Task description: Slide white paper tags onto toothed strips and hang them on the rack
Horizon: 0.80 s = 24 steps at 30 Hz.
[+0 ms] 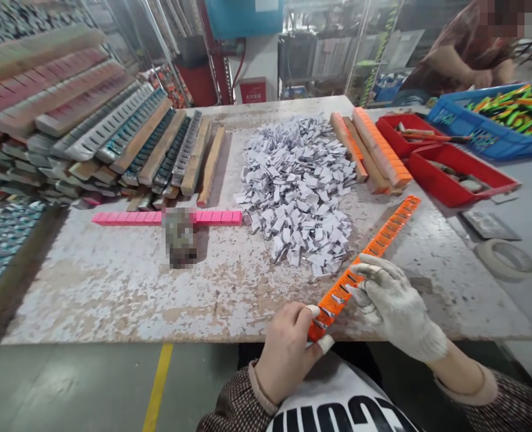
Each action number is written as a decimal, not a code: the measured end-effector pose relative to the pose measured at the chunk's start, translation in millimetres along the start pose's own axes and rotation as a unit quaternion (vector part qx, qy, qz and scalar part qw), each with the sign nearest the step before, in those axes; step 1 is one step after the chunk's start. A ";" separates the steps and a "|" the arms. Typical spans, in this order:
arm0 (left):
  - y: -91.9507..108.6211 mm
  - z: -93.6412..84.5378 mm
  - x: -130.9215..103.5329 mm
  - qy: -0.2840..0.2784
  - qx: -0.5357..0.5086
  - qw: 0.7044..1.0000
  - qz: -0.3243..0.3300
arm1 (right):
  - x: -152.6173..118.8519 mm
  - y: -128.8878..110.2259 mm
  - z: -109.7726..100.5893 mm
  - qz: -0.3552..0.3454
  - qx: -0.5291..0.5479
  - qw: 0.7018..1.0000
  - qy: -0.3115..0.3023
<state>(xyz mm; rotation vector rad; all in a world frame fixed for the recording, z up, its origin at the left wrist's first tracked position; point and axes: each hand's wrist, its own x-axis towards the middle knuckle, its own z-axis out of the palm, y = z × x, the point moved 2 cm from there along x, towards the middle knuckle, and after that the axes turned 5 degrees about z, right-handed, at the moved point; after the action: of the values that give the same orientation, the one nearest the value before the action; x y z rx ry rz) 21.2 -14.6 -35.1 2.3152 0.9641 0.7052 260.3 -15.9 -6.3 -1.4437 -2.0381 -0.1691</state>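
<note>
An orange slotted strip [383,233] lies slantwise over the table's near edge. My left hand [290,339], with white wraps on its fingertips, is closed around the strip's near end. Several small white pieces [338,298] stand in the slots close to that hand; the slots farther up show dark gaps. My right hand [394,306], in a white knitted glove, is at the middle of the strip. Its thumb and fingers pinch a small white piece [350,289] at a slot, partly hidden by the glove. Beyond the strip lies a heap of loose white pieces [299,186].
A pink strip [216,217] lies at left beside a blurred lump [179,240]. Stacked slotted bars [113,132] fill the back left. Orange bars [380,147], red bins [464,177], a blue crate [455,123] and a tape roll [504,259] are at right. Another person [455,60] sits behind.
</note>
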 end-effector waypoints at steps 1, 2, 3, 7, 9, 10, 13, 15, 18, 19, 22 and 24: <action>-0.2 0.6 -0.2 0.003 -0.004 1.000 -0.002 | 2.0 0.3 1.2 -0.009 -0.002 1.000 -0.008; -0.2 0.7 -0.2 0.004 -0.008 1.000 -0.002 | 4.0 0.8 2.4 -0.016 0.000 1.000 -0.017; -0.2 0.6 0.1 0.005 -0.011 1.000 -0.001 | 5.7 1.3 3.6 -0.022 0.005 0.999 -0.026; -0.8 1.4 2.1 0.008 -0.018 1.000 0.001 | 11.1 4.5 10.5 -0.030 0.017 0.997 -0.068; -1.5 3.4 2.8 0.008 -0.018 1.000 -0.001 | 12.9 6.5 14.8 -0.032 0.023 0.995 -0.096; -2.0 4.0 3.0 0.007 -0.016 1.000 -0.002 | 13.6 7.4 16.6 -0.033 0.027 0.993 -0.106; -4.3 0.4 3.1 -0.005 -0.023 1.000 -0.003 | 14.2 7.4 19.1 -0.035 0.040 0.994 -0.100; -6.6 -8.1 4.7 -0.034 -0.054 0.998 -0.002 | 12.7 2.9 19.6 -0.034 0.052 0.995 -0.073; -11.5 -26.3 16.2 -0.059 -0.090 0.994 -0.018 | 7.4 -10.1 21.8 -0.033 0.087 0.994 -0.065; -13.3 -31.2 23.9 -0.055 -0.082 0.995 -0.025 | 5.4 -14.7 22.4 -0.034 0.099 0.992 -0.071; -17.0 -31.8 58.1 -0.060 -0.001 0.998 -0.019 | 0.3 -21.7 20.2 -0.017 0.129 0.989 -0.072; -18.1 -19.6 84.0 -0.109 0.053 0.993 0.011 | -2.2 -18.8 14.2 0.017 0.148 0.987 -0.051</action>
<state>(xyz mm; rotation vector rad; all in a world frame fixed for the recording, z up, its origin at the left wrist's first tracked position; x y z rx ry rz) 51.3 64.6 -10.8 2.4379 0.8972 0.4063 238.2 -18.8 -14.1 -1.3216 -2.0162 0.2193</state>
